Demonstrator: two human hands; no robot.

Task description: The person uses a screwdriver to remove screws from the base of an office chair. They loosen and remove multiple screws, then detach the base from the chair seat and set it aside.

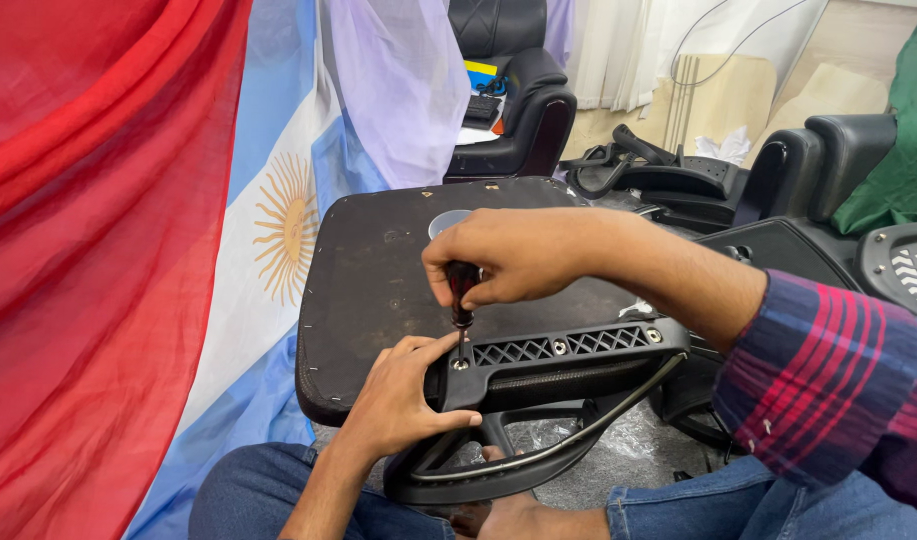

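**Screwdriver upright over the near-left screw of the armrest bracket**

Between the person's knees, seen from the head camera, a black chair seat [379,270] lies upside down with its flat underside facing up. Across its near edge lies a black plastic armrest [539,420], its mounting bracket [569,350] flat on the seat and its long axis running left to right, rising slightly toward the right. The armrest loop hangs off the seat's near edge toward the lap.

The right hand [514,255] is closed round the handle of a screwdriver [462,300], which stands nearly upright, its tip down on a screw [461,364] at the bracket's left end. The left hand [404,395] sits just below and left of that screw, fingers wrapped on the bracket's left end, thumb close beside the shaft. Both hands are close together, right above left, with the tool between them.

More screws show along the bracket to the right [559,346]. The seat's underside is open behind the bracket; the seat's left edge is near draped flags [179,250]. To the right, other chair parts [679,180] crowd close to the right forearm, so free room lies mostly upward and back.
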